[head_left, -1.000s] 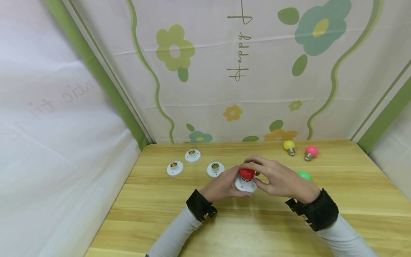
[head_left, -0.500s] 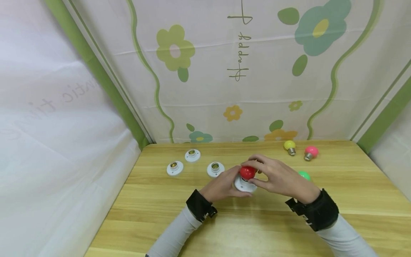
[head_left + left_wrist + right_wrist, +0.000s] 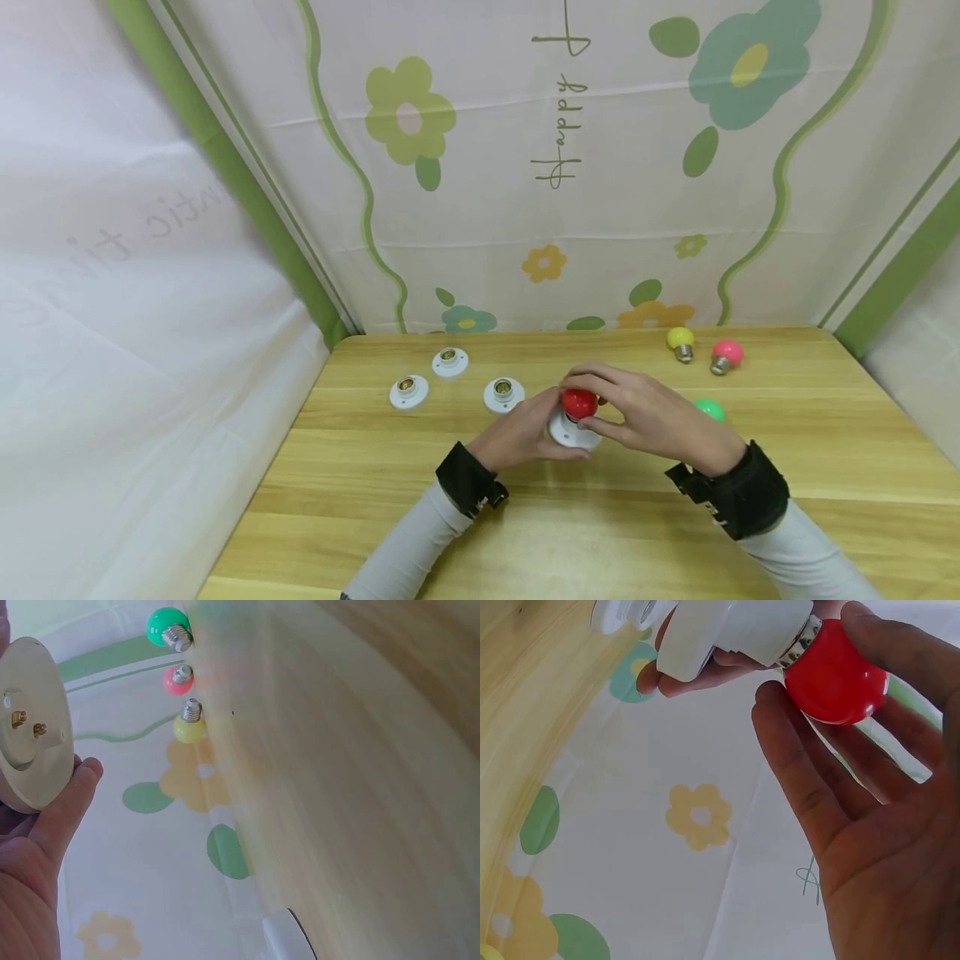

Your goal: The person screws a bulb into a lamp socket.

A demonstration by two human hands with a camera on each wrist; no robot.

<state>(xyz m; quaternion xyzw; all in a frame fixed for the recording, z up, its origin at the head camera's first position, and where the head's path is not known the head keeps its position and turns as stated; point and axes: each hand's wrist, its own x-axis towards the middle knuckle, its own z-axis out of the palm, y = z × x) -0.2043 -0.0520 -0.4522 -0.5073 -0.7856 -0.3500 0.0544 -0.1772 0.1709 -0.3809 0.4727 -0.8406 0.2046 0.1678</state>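
My left hand point(image 3: 521, 433) grips a round white lamp holder point(image 3: 572, 433) by its rim, raised above the table. In the left wrist view the underside of this lamp holder point(image 3: 37, 750) shows two brass screws. A red light bulb point(image 3: 579, 403) sits with its metal base in the lamp holder's socket; a thin band of the base point(image 3: 801, 643) still shows in the right wrist view. My right hand point(image 3: 645, 412) pinches the red bulb between thumb and fingertips.
Three other white lamp holders with sockets facing up, one of them nearest the left hand point(image 3: 503, 395), stand on the wooden table point(image 3: 525, 533). A yellow bulb point(image 3: 681, 340), a pink bulb point(image 3: 727, 353) and a partly hidden green bulb point(image 3: 709, 409) lie at the right. A printed curtain point(image 3: 480, 208) hangs behind.
My right thumb and fingers have shifted slightly around the red bulb. The yellow bulb has rolled a little to the right. The left hand and lamp holder have hardly moved.
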